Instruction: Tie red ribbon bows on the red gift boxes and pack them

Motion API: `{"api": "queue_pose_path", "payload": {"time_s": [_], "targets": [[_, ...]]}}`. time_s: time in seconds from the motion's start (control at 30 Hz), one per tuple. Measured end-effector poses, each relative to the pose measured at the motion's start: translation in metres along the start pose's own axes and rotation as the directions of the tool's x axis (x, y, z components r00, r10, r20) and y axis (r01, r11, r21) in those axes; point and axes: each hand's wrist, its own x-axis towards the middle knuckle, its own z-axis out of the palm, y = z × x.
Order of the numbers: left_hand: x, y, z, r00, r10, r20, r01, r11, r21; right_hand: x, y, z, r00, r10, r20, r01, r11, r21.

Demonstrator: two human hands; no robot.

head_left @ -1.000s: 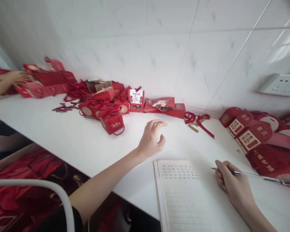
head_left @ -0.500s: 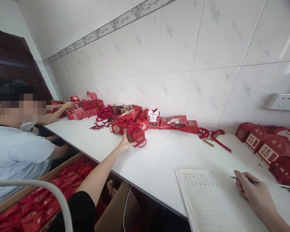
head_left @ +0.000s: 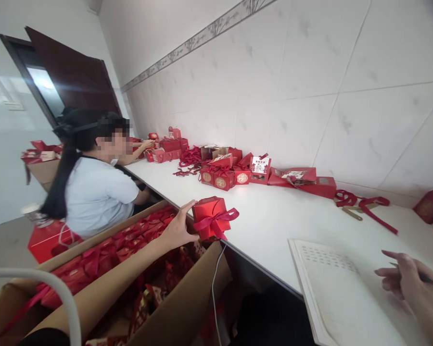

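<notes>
My left hand (head_left: 180, 226) grips a small red gift box (head_left: 210, 216) from its left side, thumb below and fingers at the top. A dark red ribbon bow is tied across the box, which I hold up at the table's front edge, beside the open carton. At the right, my right hand (head_left: 414, 281) is over the table with a pen (head_left: 426, 278) tucked in its fingers, some of them loosely stretched; it is slightly blurred. Left of that hand lies an open notebook (head_left: 332, 288) with rows of handwriting at the top of its page.
Below the table edge stands a cardboard carton (head_left: 216, 269) full of red ribboned boxes. More red boxes (head_left: 222, 179) and loose ribbons (head_left: 191, 156) line the wall. A co-worker (head_left: 97, 187) sits at the left. A white curved tube (head_left: 67, 298) crosses the lower left.
My left hand has carried the gift box from the row on the table toward the front edge. The view has turned left. My right hand's fingers have loosened around the pen.
</notes>
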Motion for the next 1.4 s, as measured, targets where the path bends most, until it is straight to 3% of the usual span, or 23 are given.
{"api": "queue_pose_path", "payload": {"time_s": [0.1,0.23,0.27,0.33,0.5,0.73,0.93,1.03,1.23,1.33,1.4], "targets": [[-0.022,0.020,0.016,0.999,-0.008,0.045,0.014,0.990,-0.141,-0.053,-0.034,0.024,0.978,-0.145,0.152,0.159,0.983,-0.088],[-0.027,0.051,0.062,0.991,-0.016,0.132,0.058,0.945,-0.322,-0.127,-0.072,0.062,0.868,-0.322,0.379,0.334,0.942,0.037],[-0.025,0.058,0.074,0.989,-0.002,0.147,0.055,0.934,-0.353,-0.138,-0.077,0.070,0.840,-0.350,0.416,0.353,0.933,0.073],[-0.019,0.071,0.093,0.986,0.020,0.168,0.048,0.919,-0.390,-0.149,-0.082,0.083,0.837,-0.379,0.395,0.379,0.922,0.081],[-0.003,0.086,0.117,0.990,0.028,0.141,0.030,0.919,-0.392,-0.140,-0.079,0.099,0.867,-0.385,0.316,0.378,0.922,0.085],[-0.001,0.079,0.129,0.991,0.105,0.081,-0.065,0.918,-0.391,-0.137,-0.088,0.101,0.927,-0.338,0.160,0.330,0.941,0.078],[-0.002,0.082,0.131,0.979,0.204,-0.003,-0.197,0.937,-0.289,-0.137,-0.096,0.098,0.926,-0.332,0.182,0.328,0.943,0.055],[-0.002,0.085,0.129,0.978,0.207,-0.014,-0.204,0.949,-0.241,-0.141,-0.099,0.095,0.923,-0.326,0.203,0.330,0.944,0.017],[-0.004,0.089,0.129,0.968,0.249,0.004,-0.244,0.950,-0.195,-0.144,-0.097,0.089,0.931,-0.301,0.207,0.335,0.930,-0.154],[-0.001,0.088,0.126,0.983,0.175,0.054,-0.156,0.954,-0.257,-0.140,-0.085,0.094,0.922,-0.328,0.204,0.349,0.934,-0.076],[0.004,0.086,0.122,0.975,0.152,0.161,-0.091,0.938,-0.334,-0.136,-0.077,0.100,0.924,-0.335,0.183,0.340,0.940,0.005]]}}
